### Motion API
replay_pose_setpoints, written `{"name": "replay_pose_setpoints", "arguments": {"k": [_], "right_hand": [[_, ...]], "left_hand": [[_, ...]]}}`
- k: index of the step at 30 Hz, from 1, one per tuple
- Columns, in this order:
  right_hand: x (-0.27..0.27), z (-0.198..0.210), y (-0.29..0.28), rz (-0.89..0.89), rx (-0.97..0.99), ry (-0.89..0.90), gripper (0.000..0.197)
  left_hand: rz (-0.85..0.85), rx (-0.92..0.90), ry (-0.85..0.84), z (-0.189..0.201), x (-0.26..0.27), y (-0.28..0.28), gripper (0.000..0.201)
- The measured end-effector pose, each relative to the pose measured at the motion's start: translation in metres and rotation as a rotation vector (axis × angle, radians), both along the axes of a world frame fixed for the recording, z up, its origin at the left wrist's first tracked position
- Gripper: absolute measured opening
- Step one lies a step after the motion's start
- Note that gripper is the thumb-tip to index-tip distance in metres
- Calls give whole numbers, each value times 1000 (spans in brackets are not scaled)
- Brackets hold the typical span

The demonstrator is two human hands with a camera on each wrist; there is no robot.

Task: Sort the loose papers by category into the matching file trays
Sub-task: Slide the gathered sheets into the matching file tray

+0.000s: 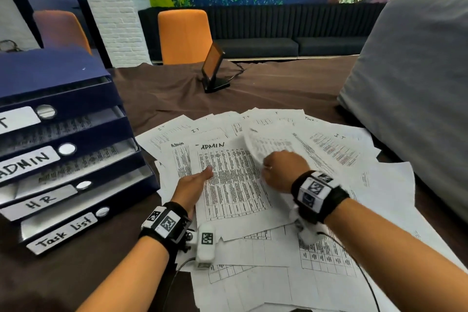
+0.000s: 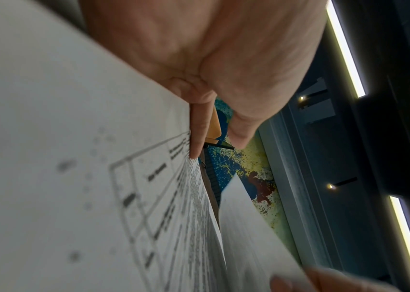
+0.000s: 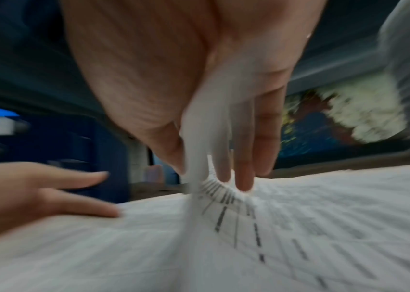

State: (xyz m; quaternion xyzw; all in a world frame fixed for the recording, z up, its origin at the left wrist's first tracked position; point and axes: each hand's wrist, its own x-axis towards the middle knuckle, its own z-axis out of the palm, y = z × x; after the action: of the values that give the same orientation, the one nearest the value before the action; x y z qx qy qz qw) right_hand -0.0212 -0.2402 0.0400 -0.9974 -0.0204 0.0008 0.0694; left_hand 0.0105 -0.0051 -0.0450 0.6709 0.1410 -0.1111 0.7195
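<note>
Both wrists hover over papers point(image 1: 266, 256): left hand point(image 1: 195, 185) presses flat on the ADMIN sheet point(image 1: 228, 180); right hand point(image 1: 283, 170) pinches a curling sheet point(image 1: 268, 144), which may tear or drag neighbours.

My head view is bright and even; the right wrist view smears with motion blur, the left is soft up close.

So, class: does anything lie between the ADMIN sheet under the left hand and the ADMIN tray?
Nothing visible does. The ADMIN sheet lies topmost under the left hand, and the ADMIN tray opens toward it.
</note>
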Motion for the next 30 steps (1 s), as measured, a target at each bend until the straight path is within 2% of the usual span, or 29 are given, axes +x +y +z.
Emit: {"name": "replay_pose_setpoints", "arguments": {"k": [2, 4, 6, 7, 9, 12, 15, 17, 18, 22, 25, 28, 30], "right_hand": [[-8, 0, 35, 99, 20, 25, 24], [-15, 0, 59, 192, 24, 48, 26], [-17, 0, 72, 280, 92, 110, 37], [-17, 1, 73, 304, 162, 152, 45], [-14, 3, 66, 264, 307, 191, 59], [1, 4, 35, 79, 429, 116, 52], [14, -4, -8, -147, 373, 56, 35], [15, -11, -28, -251, 273, 104, 28], [13, -14, -35, -274, 227, 154, 31], [7, -17, -43, -215, 112, 290, 56], [6, -16, -40, -177, 89, 342, 72], [7, -20, -36, -165, 48, 346, 74], [8, -22, -38, -187, 59, 330, 68]], "left_hand": [[-11, -6, 0, 7, -5, -3, 80], [-35, -17, -24, 16, -13, -7, 77], [-46, 15, -69, 17, -17, -9, 62], [-34, 42, -81, 17, -19, -11, 47], [6, 124, -76, 17, -19, -9, 18], [86, 252, -81, 14, -12, 0, 10], [117, 303, -95, 13, -10, 1, 23], [143, 298, -90, 15, -8, -1, 23], [160, 308, -94, 16, -7, -1, 21], [169, 284, -91, 18, 0, 5, 21], [57, 323, -101, 12, -3, 3, 33], [-6, 330, -126, 10, -8, 4, 18], [16, 397, -118, 9, -6, 9, 20]]}}
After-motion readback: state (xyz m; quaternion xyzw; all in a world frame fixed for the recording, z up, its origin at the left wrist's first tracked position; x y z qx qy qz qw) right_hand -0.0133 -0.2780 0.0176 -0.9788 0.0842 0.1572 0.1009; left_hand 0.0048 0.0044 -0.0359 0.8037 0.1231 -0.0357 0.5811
